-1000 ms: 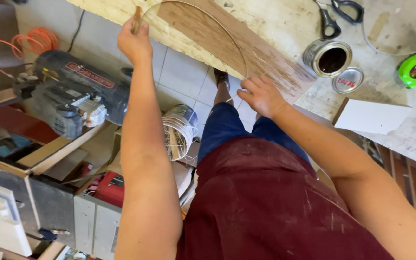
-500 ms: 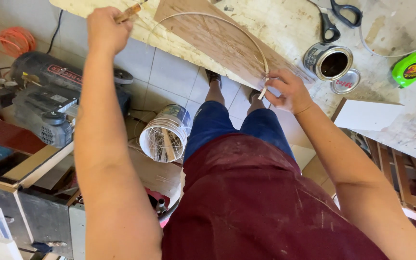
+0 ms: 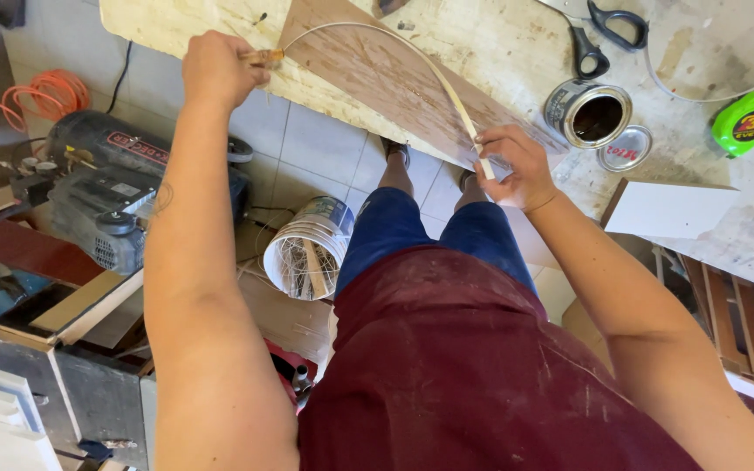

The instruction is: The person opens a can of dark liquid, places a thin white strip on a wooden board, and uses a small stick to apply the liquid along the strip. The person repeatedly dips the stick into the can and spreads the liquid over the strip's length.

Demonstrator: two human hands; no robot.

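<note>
Your left hand (image 3: 218,68), fisted on wooden-handled brush (image 3: 263,56), drops from 11 toward 10 o'clock. Right hand (image 3: 510,166) pinches edge-banding strip (image 3: 394,39) end; arc flattens over wood panel (image 3: 377,74) at 12, nearer seating.

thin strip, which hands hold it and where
Both: the left hand grips one end of the thin strip, the right hand pinches the other, bowing it over the board.

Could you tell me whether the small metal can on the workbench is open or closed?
Open: the metal can shows its dark inside, and its lid lies beside it.
</note>
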